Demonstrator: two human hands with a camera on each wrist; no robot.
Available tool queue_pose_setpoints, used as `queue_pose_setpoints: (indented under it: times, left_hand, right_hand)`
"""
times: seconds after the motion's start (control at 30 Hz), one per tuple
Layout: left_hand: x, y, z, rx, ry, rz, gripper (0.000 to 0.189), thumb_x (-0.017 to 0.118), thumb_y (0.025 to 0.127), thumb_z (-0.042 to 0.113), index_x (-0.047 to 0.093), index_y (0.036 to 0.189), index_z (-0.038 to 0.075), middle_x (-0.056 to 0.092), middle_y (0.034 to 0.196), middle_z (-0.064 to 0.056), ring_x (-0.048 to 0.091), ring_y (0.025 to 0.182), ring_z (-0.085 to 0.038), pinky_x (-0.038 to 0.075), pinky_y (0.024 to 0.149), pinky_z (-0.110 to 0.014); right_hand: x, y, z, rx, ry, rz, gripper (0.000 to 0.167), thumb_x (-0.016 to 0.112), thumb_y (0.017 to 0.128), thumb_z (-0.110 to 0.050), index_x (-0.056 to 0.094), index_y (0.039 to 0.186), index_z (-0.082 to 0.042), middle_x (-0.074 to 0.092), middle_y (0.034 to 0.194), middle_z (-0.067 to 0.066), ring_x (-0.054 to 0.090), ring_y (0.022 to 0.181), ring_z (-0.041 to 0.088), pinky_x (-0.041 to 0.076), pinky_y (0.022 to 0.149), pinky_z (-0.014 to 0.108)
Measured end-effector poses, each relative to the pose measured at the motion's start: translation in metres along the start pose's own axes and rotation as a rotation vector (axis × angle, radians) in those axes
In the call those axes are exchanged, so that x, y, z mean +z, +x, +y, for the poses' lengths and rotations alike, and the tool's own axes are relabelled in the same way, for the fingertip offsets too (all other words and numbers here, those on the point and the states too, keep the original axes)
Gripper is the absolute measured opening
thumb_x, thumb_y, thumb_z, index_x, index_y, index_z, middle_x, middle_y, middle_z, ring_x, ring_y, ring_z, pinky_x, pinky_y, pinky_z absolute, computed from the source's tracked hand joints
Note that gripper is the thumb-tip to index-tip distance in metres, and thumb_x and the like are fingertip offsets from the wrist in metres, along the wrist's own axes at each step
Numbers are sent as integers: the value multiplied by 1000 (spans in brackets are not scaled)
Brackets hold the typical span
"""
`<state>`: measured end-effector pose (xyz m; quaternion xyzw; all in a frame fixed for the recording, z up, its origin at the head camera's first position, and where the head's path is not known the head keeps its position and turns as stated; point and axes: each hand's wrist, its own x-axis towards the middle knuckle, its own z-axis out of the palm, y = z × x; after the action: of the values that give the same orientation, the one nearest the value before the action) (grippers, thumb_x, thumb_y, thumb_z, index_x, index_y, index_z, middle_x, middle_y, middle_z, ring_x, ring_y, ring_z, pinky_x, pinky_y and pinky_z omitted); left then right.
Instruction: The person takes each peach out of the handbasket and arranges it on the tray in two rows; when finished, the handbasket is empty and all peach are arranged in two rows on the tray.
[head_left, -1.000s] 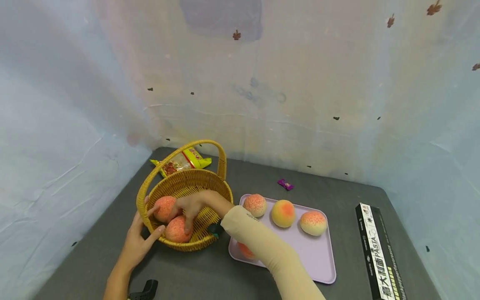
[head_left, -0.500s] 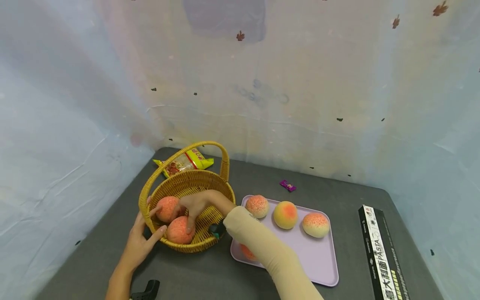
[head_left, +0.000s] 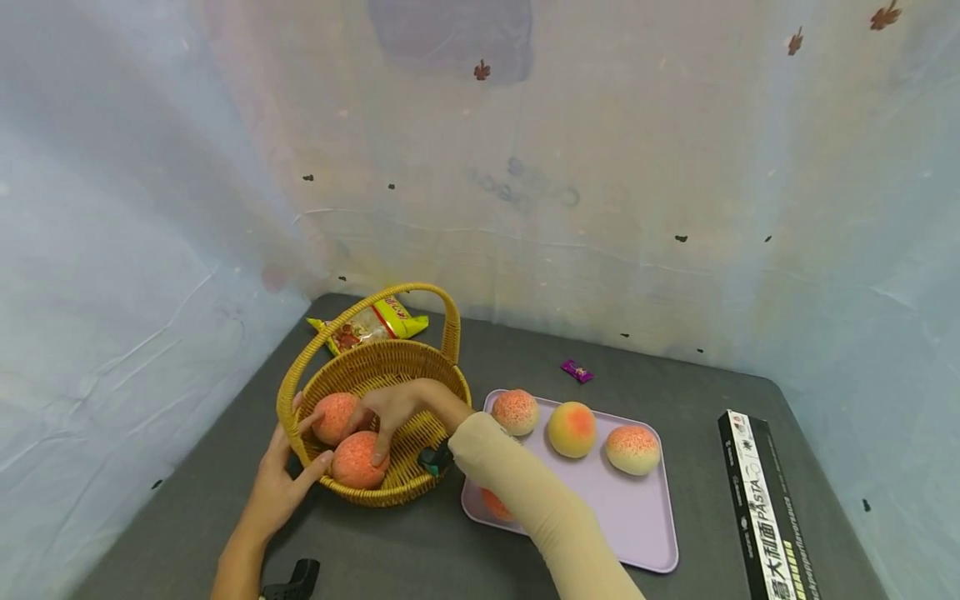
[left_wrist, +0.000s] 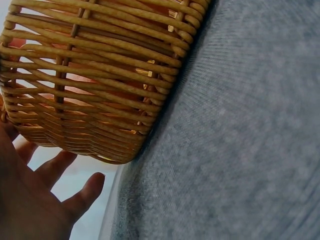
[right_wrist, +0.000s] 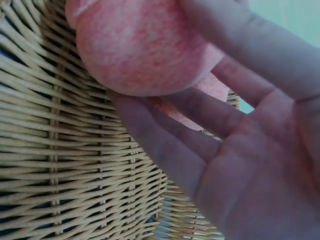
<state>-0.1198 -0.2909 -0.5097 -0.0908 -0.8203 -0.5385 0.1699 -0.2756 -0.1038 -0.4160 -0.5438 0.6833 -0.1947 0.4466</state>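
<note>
Two pink-orange peaches lie in the yellow wicker basket (head_left: 390,358). My right hand (head_left: 401,408) reaches inside and holds the nearer peach (head_left: 358,461), thumb on its top and fingers curled underneath, as the right wrist view shows. The farther peach (head_left: 333,417) touches the basket's left wall beside it. At the left rim, my left hand (head_left: 281,483) grips the basket, its thumb and a finger over the edge. In the left wrist view, other fingers of that hand (left_wrist: 45,185) spread outside the woven wall.
Right of the basket, a lilac tray (head_left: 600,517) bears several peaches, one partly hidden by my right sleeve (head_left: 540,508). A yellow snack bag (head_left: 375,323) lies behind the basket. A purple wrapped candy (head_left: 577,371) and a black pasta box (head_left: 765,508) lie farther right.
The view has shifted slightly. Both hands stay almost where they were, the right one at the nearer peach and the left at the basket's rim.
</note>
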Motion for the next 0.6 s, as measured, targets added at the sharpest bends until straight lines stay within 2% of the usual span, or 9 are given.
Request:
queue_pose_setpoints:
  times: [0.2,0.4,0.5,0.6]
  left_hand:
    - [1,2,-2,19,6,4,66,71,88,-4,47,149,7,11,166,-6,7,150,-35,15,103,-76]
    - [0,2,-7,40,0,0,66,70,88,-6,47,149,6,10,167,2,6,151,-34,15,102,-78]
    - [0,1,-8,64,0,1,66,70,86,-8,47,148,4,10,167,1,6,151,-36,15,100,-79]
    - [0,0,-7,55,-6,3,66,70,87,-7,47,148,4,10,167,2,6,151,-36,15,100,-79]
  right_hand:
    - [-5,-11,1,-35,2,55,59,82,83,-12,60,138,-4,65,126,-4,57,112,4,45,93,18]
    - [-14,-39,1,-77,77,173,61,80,85,-10,56,141,-3,64,130,3,60,111,10,49,90,24]
    - [-16,-54,2,-80,111,225,63,78,87,-10,53,144,-3,61,136,5,61,112,9,49,92,26]
    - [-15,-68,4,-93,116,275,64,78,88,-11,51,145,-2,60,137,6,61,112,9,49,95,30]
